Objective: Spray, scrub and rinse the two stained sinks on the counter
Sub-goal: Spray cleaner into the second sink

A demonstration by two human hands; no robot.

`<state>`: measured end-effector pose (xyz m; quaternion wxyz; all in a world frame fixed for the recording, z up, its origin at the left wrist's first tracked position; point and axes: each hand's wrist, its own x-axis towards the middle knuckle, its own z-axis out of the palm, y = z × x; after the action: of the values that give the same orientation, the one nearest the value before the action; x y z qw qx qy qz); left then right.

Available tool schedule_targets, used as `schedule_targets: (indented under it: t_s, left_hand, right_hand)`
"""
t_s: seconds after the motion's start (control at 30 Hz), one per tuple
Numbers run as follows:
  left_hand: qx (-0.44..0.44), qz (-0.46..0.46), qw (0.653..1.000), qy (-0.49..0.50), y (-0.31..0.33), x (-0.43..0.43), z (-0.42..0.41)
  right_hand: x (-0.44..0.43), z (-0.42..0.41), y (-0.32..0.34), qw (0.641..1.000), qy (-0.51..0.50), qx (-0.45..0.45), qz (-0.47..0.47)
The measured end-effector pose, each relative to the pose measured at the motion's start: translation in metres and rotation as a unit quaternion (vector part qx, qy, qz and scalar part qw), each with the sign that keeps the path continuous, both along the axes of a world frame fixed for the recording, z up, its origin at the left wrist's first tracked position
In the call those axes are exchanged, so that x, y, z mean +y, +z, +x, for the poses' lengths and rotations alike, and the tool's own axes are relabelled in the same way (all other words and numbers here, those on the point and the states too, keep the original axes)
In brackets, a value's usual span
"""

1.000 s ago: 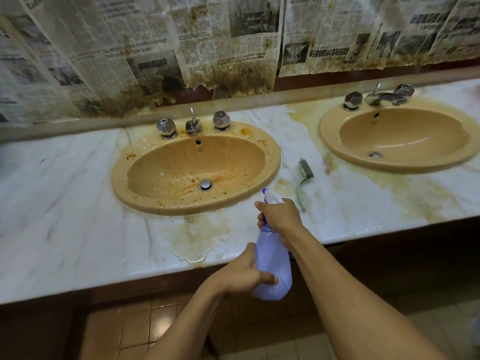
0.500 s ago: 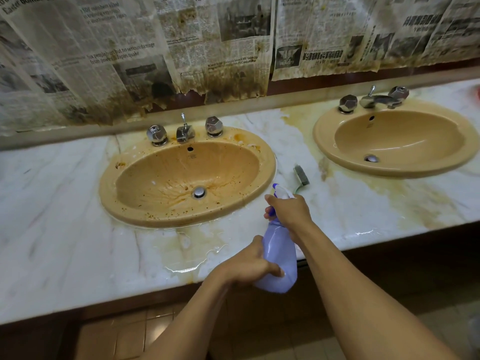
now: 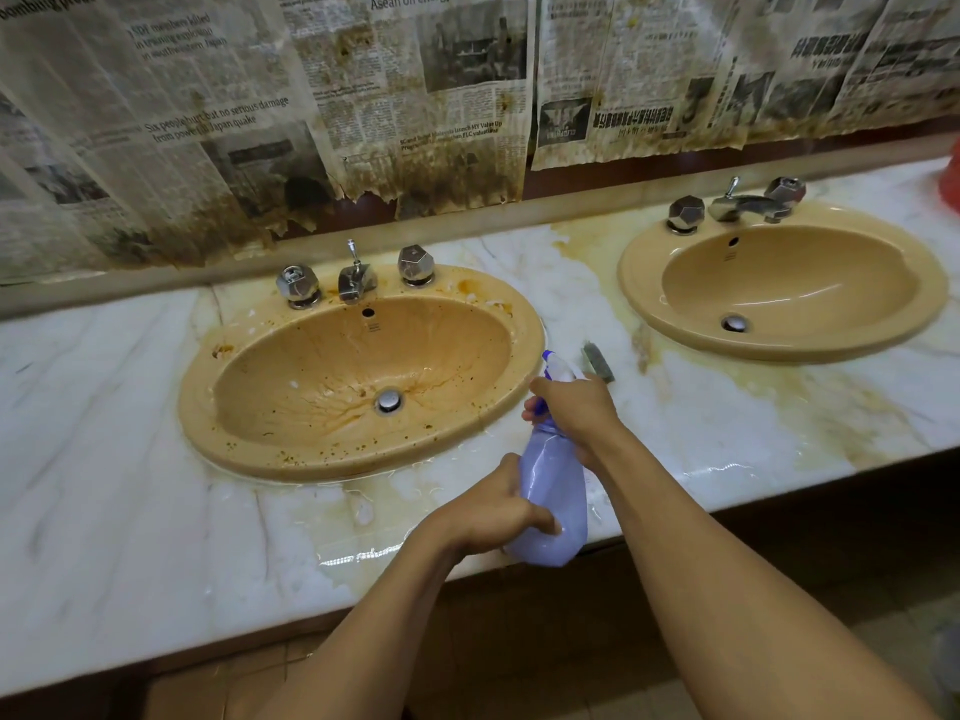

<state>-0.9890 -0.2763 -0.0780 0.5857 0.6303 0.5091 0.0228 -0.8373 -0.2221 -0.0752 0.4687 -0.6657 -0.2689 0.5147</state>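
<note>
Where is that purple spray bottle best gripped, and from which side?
At the narrow neck under the spray head, from behind, as the right hand does: the spray bottle tilts its nozzle toward the left sink, so fingers reach the trigger. The left hand steadies the wider body from the left.

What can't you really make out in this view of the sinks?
Head view only:
The brush: handle hidden behind the right hand and spray bottle.
The trigger: mostly covered by that hand.
A red thing: cut off by the right edge.
The newspaper: small print too small and blurred.
</note>
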Motion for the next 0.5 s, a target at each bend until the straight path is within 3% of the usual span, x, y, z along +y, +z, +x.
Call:
schedule_targets:
  t_s: [0.1,0.33,0.5]
  left_hand:
    - [-0.01,-0.006,1.0,0.01,0.002,0.001,0.001]
    - [0.032,0.017,0.999,-0.02,0.0,0.009,-0.006]
    - [0.021,0.015,1.0,-0.011,0.003,0.002,-0.018]
  right_hand:
    - [0.005,0.001,0.001,0.999,0.035,-0.006,0.001]
    - [0.001,-0.001,-0.003,0.996,-0.061,0.064,-0.016]
    - [-0.006,-0.01,0.007,0.994,-0.001,0.106,0.024]
